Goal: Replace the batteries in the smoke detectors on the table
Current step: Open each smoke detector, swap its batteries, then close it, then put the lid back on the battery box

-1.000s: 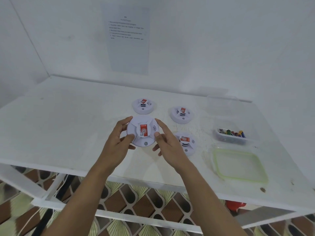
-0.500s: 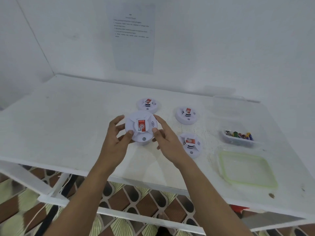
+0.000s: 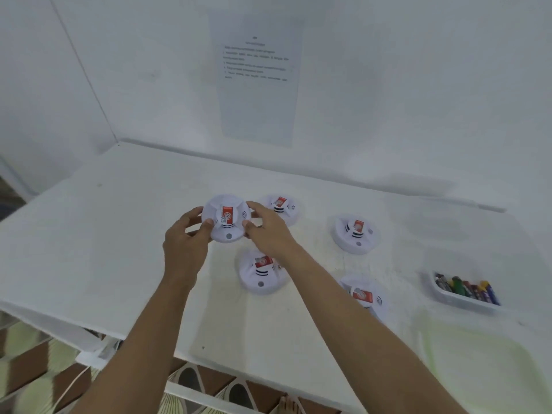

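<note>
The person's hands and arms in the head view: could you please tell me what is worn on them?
Nothing that shows: the left hand and right hand are bare, without gloves, rings or a watch. Both forearms are uncovered to the picture's lower edge, with no sleeve in view.

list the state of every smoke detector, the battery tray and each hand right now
held smoke detector: lifted off the table, gripped by both hands, cover on
left hand: closed on its left rim
right hand: closed on its right rim
four other smoke detectors: resting on the table, untouched
battery tray: on the table, holding batteries
table: bearing everything
</note>
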`<state>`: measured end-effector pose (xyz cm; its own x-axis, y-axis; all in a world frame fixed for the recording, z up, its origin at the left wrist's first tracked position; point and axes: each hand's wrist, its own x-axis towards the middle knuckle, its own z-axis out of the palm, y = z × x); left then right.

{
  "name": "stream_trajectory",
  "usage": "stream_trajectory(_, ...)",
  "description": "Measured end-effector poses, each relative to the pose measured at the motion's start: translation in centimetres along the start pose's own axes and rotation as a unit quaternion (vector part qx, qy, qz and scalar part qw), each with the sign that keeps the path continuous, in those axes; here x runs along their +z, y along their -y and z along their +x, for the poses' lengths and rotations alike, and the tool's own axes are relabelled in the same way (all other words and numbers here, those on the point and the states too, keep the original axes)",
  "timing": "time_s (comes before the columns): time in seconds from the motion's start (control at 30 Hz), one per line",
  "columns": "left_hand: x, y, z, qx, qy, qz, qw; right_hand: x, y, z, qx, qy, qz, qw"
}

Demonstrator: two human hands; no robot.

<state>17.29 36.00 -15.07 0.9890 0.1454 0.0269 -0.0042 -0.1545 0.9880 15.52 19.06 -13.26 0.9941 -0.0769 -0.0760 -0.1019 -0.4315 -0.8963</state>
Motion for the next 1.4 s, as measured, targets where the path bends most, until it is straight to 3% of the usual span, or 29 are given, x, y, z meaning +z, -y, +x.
stream_trajectory(0.23,0.3,1.1,3.3,-0.037,-0.073,0.116,0.990,2.8,-0.7,4.8,0.032,0.062,-0.085,0.994)
stream_trajectory(0.8,0.0,1.9,3.2,-0.020,-0.028,0.226,0.974,1.4,0.4,4.6,0.060,0.096,-0.122,0.986)
stream_trajectory(0.97,0.4,-1.4,-0.5,0.081,0.012,0.186,0.979,-0.1,1.4,0.7,0.032,0.035,-0.056,0.997)
stream_trajectory(1.2,2.4,-6.0,-8.2,0.144,0.093,0.059,0.983,-4.8,0.5,-7.8,0.011,-0.103,0.056,0.993)
stream_trajectory(1.3,4.0,-6.2,-11.6,0.155,0.156,0.035,0.975,-7.5,-1.2,-12.0,0.016,-0.146,0.077,0.986)
stream_trajectory(1.4,6.2,-5.5,-14.3,0.170,0.252,0.061,0.951,-10.5,-3.6,-15.8,0.041,-0.135,0.067,0.988)
